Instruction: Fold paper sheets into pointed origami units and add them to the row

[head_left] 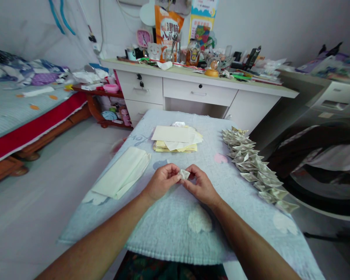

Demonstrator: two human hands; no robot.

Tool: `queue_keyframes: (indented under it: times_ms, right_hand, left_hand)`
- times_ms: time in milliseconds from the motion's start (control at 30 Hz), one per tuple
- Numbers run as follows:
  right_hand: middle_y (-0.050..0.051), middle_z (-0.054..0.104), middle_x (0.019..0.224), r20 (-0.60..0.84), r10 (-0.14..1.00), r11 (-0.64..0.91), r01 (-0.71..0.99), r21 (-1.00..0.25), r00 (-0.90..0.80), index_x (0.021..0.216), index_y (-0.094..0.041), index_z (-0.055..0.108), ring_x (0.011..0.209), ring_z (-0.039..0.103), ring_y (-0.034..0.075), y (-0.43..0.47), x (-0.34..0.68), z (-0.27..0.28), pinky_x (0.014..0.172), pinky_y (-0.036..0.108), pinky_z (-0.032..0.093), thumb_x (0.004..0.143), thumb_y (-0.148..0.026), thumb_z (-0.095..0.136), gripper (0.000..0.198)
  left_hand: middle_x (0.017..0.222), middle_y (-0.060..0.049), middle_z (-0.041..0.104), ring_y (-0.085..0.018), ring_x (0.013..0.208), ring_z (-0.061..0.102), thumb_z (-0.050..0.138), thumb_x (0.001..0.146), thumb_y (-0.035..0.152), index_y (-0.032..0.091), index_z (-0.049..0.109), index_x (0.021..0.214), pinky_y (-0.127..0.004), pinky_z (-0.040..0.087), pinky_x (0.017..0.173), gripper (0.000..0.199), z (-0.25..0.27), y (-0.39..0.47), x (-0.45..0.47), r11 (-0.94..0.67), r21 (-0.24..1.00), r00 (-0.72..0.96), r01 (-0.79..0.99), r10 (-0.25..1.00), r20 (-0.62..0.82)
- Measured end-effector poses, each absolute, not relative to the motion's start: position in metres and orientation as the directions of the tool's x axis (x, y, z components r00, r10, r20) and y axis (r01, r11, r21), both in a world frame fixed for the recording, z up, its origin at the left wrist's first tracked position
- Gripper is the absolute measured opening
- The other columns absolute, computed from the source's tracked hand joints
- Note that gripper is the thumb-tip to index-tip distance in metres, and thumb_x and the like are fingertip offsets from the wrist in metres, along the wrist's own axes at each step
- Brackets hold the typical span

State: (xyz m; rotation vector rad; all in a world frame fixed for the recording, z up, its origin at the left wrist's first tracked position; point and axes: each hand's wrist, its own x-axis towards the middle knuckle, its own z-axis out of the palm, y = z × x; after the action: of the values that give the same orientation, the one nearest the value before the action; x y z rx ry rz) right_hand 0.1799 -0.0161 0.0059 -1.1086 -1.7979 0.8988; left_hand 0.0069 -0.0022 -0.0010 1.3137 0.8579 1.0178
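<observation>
Between my two hands, over the middle of the cloth-covered table, is a small folded piece of paper [184,174]. My left hand [165,179] pinches its left side between thumb and fingers. From the other side, my right hand [200,182] grips it the same way, with some fingertips hidden behind the paper. Beyond the hands lies a stack of paper sheets [175,139], pale and yellowish. Along the right edge runs a long cluster of pointed folded-paper pieces [251,163]. To the left rests a folded pale green cloth or sheet [122,173].
A light blue patterned cloth [169,229] covers the table. Behind it stands a white desk [146,85] crowded with jars, a pink clock [144,38] and an orange bag [167,29]. A washing machine [335,101] is at the right, a bed [26,112] at the left.
</observation>
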Motion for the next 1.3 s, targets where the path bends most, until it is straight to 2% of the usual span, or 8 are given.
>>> queue_keyframes:
  times_ms: [167, 300, 400, 533, 700, 933, 1067, 1300]
  right_hand:
    - [-0.002, 0.05, 0.073, 0.298, 0.921, 0.363, 0.281, -0.889, -0.25, 0.08, -0.019, 0.056, 0.067, 0.046, 0.012, -0.016, 0.179, 0.006, 0.064, 0.024, 0.038, 0.083, -0.036, 0.064, 0.019]
    - [-0.001, 0.051, 0.072, 0.365, 0.891, 0.441, 0.323, -0.837, -0.272, 0.076, -0.019, 0.056, 0.067, 0.048, 0.012, -0.015, 0.182, 0.005, 0.064, 0.024, 0.039, 0.083, -0.024, 0.062, 0.011]
    - [-0.001, 0.052, 0.072, 0.431, 0.852, 0.522, 0.429, -0.737, -0.297, 0.073, -0.019, 0.054, 0.071, 0.049, 0.014, -0.013, 0.184, 0.001, 0.066, 0.025, 0.038, 0.079, -0.011, 0.06, 0.011]
    - [0.001, 0.053, 0.076, 0.472, 0.801, 0.594, 0.581, -0.556, -0.368, 0.075, -0.019, 0.054, 0.077, 0.048, 0.016, -0.011, 0.185, -0.005, 0.07, 0.027, 0.037, 0.074, -0.001, 0.055, 0.017]
    - [0.003, 0.055, 0.079, 0.382, 0.793, 0.608, 0.657, -0.447, -0.475, 0.078, -0.018, 0.056, 0.08, 0.047, 0.018, -0.011, 0.185, -0.009, 0.072, 0.027, 0.037, 0.075, 0.001, 0.054, 0.019]
    - [0.003, 0.056, 0.083, 0.288, 0.798, 0.598, 0.642, -0.48, -0.529, 0.084, -0.017, 0.057, 0.08, 0.047, 0.017, -0.018, 0.19, -0.003, 0.074, 0.028, 0.037, 0.077, -0.007, 0.062, 0.013]
    - [0.004, 0.058, 0.084, 0.309, 0.774, 0.63, 0.626, -0.459, -0.553, 0.082, -0.017, 0.062, 0.083, 0.048, 0.018, -0.019, 0.192, -0.003, 0.075, 0.028, 0.037, 0.079, -0.009, 0.064, 0.009]
    - [0.003, 0.062, 0.074, 0.27, 0.768, 0.636, 0.638, -0.435, -0.581, 0.074, -0.017, 0.067, 0.076, 0.05, 0.017, -0.019, 0.191, -0.001, 0.072, 0.028, 0.037, 0.082, -0.01, 0.065, 0.011]
  left_hand:
    - [0.07, 0.002, 0.058, -0.011, 0.067, 0.056, 0.064, 0.076, 0.024, 0.015, 0.051, 0.078, -0.024, 0.046, 0.067, 0.016, -0.005, -0.001, 0.009, 0.001, 0.991, 0.372, -0.131, 0.927, 0.048]
    - [0.082, -0.002, 0.063, -0.014, 0.076, 0.059, 0.061, 0.078, 0.019, 0.016, 0.057, 0.086, -0.027, 0.047, 0.071, 0.01, -0.007, -0.003, 0.007, -0.166, 0.984, 0.338, 0.065, 0.931, 0.135]
    - [0.096, -0.003, 0.064, -0.018, 0.091, 0.059, 0.065, 0.074, 0.014, 0.019, 0.061, 0.096, -0.03, 0.046, 0.08, 0.023, -0.006, -0.004, 0.005, -0.387, 0.88, 0.298, 0.275, 0.905, 0.304]
    - [0.086, -0.001, 0.065, -0.018, 0.089, 0.056, 0.063, 0.076, 0.009, 0.019, 0.063, 0.084, -0.033, 0.043, 0.083, 0.013, -0.005, -0.004, 0.005, -0.584, 0.678, 0.393, 0.446, 0.808, 0.438]
    - [0.077, -0.001, 0.063, -0.017, 0.08, 0.053, 0.058, 0.077, 0.005, 0.018, 0.061, 0.075, -0.03, 0.042, 0.074, 0.014, -0.009, -0.006, 0.004, -0.651, 0.524, 0.492, 0.549, 0.759, 0.427]
    - [0.079, -0.002, 0.062, -0.018, 0.081, 0.052, 0.056, 0.08, 0.009, 0.018, 0.063, 0.079, -0.032, 0.041, 0.075, 0.011, -0.013, -0.011, 0.001, -0.728, 0.387, 0.603, 0.566, 0.686, 0.408]
    - [0.078, -0.002, 0.062, -0.018, 0.08, 0.053, 0.056, 0.08, 0.009, 0.018, 0.062, 0.078, -0.032, 0.041, 0.075, 0.011, -0.011, -0.012, 0.0, -0.734, 0.365, 0.621, 0.573, 0.679, 0.391]
    - [0.076, -0.002, 0.062, -0.017, 0.079, 0.053, 0.061, 0.078, 0.015, 0.017, 0.061, 0.074, -0.031, 0.041, 0.075, 0.005, -0.006, -0.015, -0.005, -0.701, 0.415, 0.608, 0.58, 0.711, 0.352]
